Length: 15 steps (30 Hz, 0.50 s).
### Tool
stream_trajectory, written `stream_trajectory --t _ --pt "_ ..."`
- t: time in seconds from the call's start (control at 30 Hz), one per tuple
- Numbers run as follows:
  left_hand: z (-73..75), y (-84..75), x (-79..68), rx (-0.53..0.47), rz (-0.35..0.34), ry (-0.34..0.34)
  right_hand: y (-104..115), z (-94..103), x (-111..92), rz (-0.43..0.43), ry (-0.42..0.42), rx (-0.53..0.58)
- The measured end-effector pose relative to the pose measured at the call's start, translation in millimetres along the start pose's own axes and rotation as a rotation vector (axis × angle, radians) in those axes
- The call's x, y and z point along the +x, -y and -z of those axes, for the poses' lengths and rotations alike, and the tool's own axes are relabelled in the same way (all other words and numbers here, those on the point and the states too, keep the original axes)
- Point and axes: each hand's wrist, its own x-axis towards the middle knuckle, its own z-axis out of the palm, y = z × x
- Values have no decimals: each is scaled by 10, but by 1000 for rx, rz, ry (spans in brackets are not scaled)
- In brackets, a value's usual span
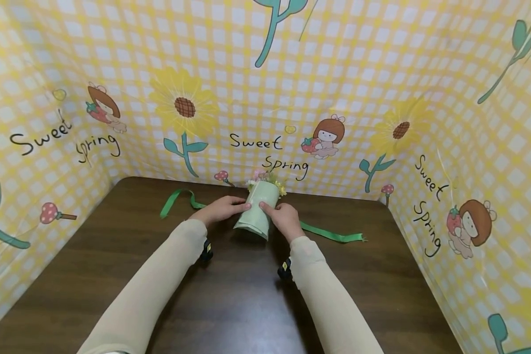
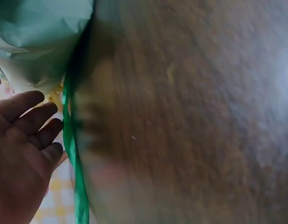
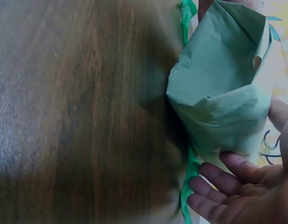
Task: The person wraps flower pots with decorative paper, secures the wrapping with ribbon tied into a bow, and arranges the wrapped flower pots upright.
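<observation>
A flower bouquet wrapped in pale green paper lies on the table near its back edge, with pink and yellow flowers showing at the far end. The wrap's open, hollow end faces me in the right wrist view. My left hand holds the wrap from the left, thumb on the paper. From the other side my right hand grips it, thumb across the top and fingers along the side in the right wrist view. A green ribbon passes behind the bouquet, its ends spread to both sides.
The dark wooden table is bordered at the back and sides by a yellow checked cloth with printed flowers and lettering. The ribbon's left end curls on the table.
</observation>
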Motion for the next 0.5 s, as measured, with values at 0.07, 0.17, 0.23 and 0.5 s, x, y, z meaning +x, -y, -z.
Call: stream_trajectory --t 0.07,0.17,0.23,0.5 --pt "-14 20 -11 -18 8 16 -13 -9 -11 -8 18 10" --pt "-22 36 -19 -30 23 36 -26 -11 -17 -6 35 18" --pt "-22 38 -23 -34 32 46 -31 -8 -18 -4 44 17" --pt "-25 -44 -63 -121 46 138 -47 48 -29 -35 106 22"
